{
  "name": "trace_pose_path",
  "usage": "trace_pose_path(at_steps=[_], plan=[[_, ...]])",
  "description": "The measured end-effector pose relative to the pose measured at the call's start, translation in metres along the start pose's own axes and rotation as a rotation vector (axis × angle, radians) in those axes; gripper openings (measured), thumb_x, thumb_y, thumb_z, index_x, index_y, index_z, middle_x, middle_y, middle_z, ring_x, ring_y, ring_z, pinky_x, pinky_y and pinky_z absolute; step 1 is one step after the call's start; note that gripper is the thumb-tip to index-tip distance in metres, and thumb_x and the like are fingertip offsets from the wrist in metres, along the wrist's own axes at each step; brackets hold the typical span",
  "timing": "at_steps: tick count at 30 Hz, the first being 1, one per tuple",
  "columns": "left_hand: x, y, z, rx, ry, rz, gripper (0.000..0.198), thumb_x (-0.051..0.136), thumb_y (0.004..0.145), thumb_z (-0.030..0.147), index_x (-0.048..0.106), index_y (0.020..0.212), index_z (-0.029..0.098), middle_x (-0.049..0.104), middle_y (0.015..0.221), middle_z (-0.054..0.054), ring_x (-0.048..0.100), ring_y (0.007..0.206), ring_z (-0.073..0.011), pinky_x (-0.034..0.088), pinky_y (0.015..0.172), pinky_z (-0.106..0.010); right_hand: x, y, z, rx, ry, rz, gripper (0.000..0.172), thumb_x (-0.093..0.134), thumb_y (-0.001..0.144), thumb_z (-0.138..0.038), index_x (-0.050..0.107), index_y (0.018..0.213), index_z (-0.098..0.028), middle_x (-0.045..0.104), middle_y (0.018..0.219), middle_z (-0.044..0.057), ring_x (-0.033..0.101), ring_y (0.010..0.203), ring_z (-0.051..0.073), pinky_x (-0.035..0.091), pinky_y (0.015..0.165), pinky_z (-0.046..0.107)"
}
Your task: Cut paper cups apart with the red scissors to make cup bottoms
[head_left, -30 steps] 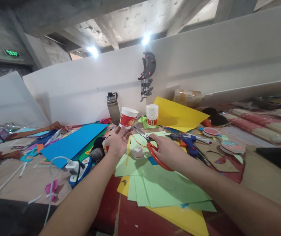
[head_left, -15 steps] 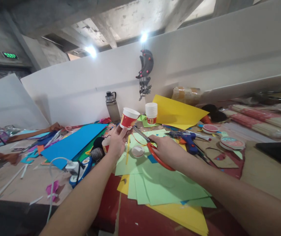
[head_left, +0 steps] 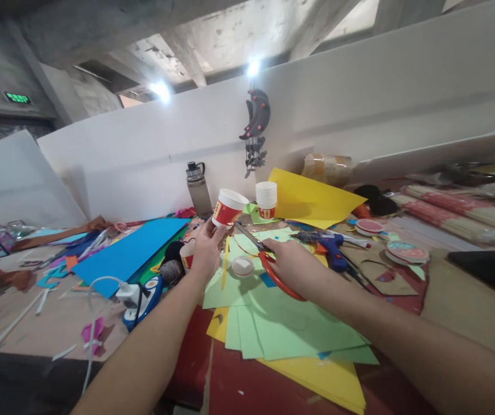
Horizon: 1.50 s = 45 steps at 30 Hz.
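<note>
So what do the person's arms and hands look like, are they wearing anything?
Both arms are bare from the bottom edge of the picture up to the wrists: no sleeves show. The left hand and right hand wear no gloves, and I can see no watch, ring or bracelet on them.

Two hands work here: the left hand holds one paper cup, the right hand one pair of scissors. One stack of cups, one water bottle, one glue gun and one tape roll sit nearby.
</note>
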<state>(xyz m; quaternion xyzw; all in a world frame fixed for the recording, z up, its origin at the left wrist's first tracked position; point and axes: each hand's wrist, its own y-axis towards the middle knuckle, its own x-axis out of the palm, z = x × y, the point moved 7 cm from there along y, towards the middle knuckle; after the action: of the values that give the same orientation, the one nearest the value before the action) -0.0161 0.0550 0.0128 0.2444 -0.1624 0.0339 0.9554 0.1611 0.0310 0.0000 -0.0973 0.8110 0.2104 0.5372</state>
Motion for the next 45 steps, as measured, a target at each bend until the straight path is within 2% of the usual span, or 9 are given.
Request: trace_pose_path(at_steps=[7,11,14,18,22,26,29,36,45], plan=[[0.001,0.000,-0.006,-0.041,-0.101,0.007,0.044,0.072,0.071,0.030,0.057,0.111,0.019,0.062,0.118,-0.010,0.062,0.101,-0.0198,0.049,0.089,-0.035,0.002,0.001,0.001,0.030,-0.015,-0.001,0.026,0.045,0.085,-0.030,0.061,0.103,-0.020,0.070,0.087,0.011,0.065,0.077,0.022,0.035,0.060,0.027],[-0.006,-0.001,-0.006,-0.013,-0.035,0.132,0.064,0.080,0.059,0.017,0.051,0.116,0.023,0.066,0.105,-0.005,0.065,0.091,-0.0159,0.051,0.080,-0.029,0.005,0.001,0.001,0.022,0.015,-0.006,0.025,0.046,0.085,-0.032,0.061,0.102,-0.022,0.069,0.085,0.010,0.065,0.075,0.022,0.035,0.059,0.027],[-0.010,0.001,-0.007,-0.036,-0.072,0.179,0.056,0.080,0.059,0.017,0.055,0.109,0.022,0.068,0.100,-0.004,0.066,0.084,-0.0137,0.050,0.072,-0.024,0.004,0.001,0.001,-0.011,0.046,0.025,0.029,0.046,0.085,-0.033,0.057,0.110,-0.024,0.069,0.091,0.010,0.064,0.080,0.023,0.037,0.062,0.026],[-0.012,0.004,-0.012,-0.110,-0.179,0.138,0.037,0.074,0.069,0.026,0.058,0.102,0.021,0.068,0.095,-0.004,0.065,0.078,-0.0124,0.051,0.069,-0.023,0.002,0.002,0.003,-0.017,0.055,0.059,0.037,0.047,0.083,-0.032,0.052,0.119,-0.024,0.068,0.098,0.012,0.064,0.087,0.024,0.038,0.067,0.027],[-0.013,0.005,-0.015,-0.149,-0.192,0.101,0.028,0.071,0.074,0.027,0.060,0.099,0.021,0.068,0.096,-0.005,0.066,0.077,-0.0140,0.052,0.070,-0.026,0.003,0.002,0.003,-0.007,0.035,0.033,0.037,0.046,0.083,-0.031,0.051,0.119,-0.023,0.068,0.099,0.013,0.064,0.087,0.025,0.039,0.068,0.029],[-0.012,0.004,-0.014,-0.142,-0.152,0.038,0.028,0.070,0.074,0.027,0.061,0.101,0.022,0.067,0.102,-0.006,0.066,0.084,-0.0164,0.052,0.079,-0.031,0.004,0.001,0.002,0.020,0.034,-0.024,0.035,0.046,0.083,-0.029,0.053,0.117,-0.022,0.069,0.097,0.013,0.065,0.087,0.025,0.039,0.067,0.029],[-0.008,0.002,-0.012,-0.134,-0.093,0.004,0.029,0.071,0.073,0.027,0.062,0.101,0.023,0.066,0.103,-0.005,0.065,0.083,-0.0164,0.052,0.080,-0.033,0.003,0.001,0.001,0.039,0.031,-0.053,0.034,0.047,0.083,-0.029,0.055,0.116,-0.021,0.069,0.096,0.013,0.065,0.087,0.026,0.039,0.066,0.029],[0.001,-0.001,-0.008,-0.077,-0.100,0.032,0.037,0.073,0.070,0.028,0.062,0.104,0.020,0.066,0.106,-0.006,0.065,0.092,-0.0177,0.052,0.086,-0.034,-0.004,-0.002,-0.002,0.062,-0.053,0.002,0.035,0.045,0.084,-0.033,0.055,0.116,-0.023,0.069,0.094,0.012,0.065,0.081,0.026,0.037,0.061,0.030],[-0.001,0.001,-0.009,-0.056,-0.088,-0.014,0.032,0.073,0.071,0.027,0.064,0.101,0.019,0.068,0.101,-0.007,0.065,0.095,-0.0190,0.051,0.088,-0.035,-0.004,-0.003,-0.005,0.048,-0.072,-0.009,0.036,0.044,0.084,-0.029,0.055,0.117,-0.023,0.069,0.091,0.011,0.065,0.081,0.025,0.037,0.062,0.030]])
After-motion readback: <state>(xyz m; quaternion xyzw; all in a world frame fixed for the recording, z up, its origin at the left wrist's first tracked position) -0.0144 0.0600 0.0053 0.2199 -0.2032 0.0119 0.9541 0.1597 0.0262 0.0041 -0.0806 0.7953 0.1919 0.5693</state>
